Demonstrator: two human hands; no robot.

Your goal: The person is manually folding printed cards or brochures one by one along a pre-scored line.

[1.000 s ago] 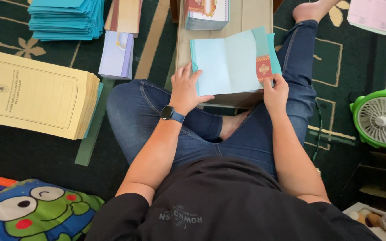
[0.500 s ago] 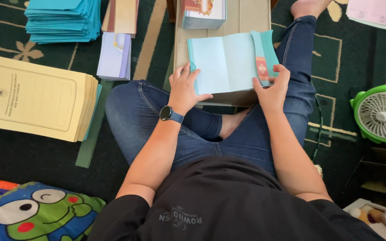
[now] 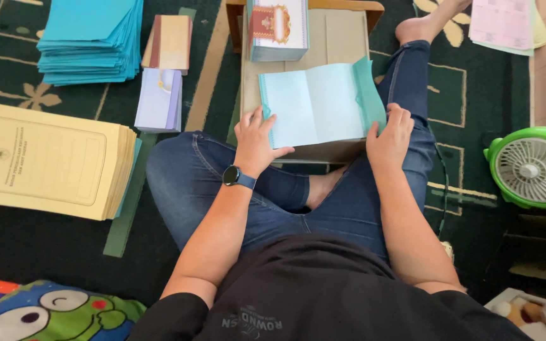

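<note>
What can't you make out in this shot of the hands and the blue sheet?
Head view only:
- Blue sheet: its underside faces down; the left hand and right hand cover its lower corners.
- Low table: mostly covered by the sheet and a stack of cards.
- Green fan: cut off by the right edge.
- Yellow stack: print too small.
</note>
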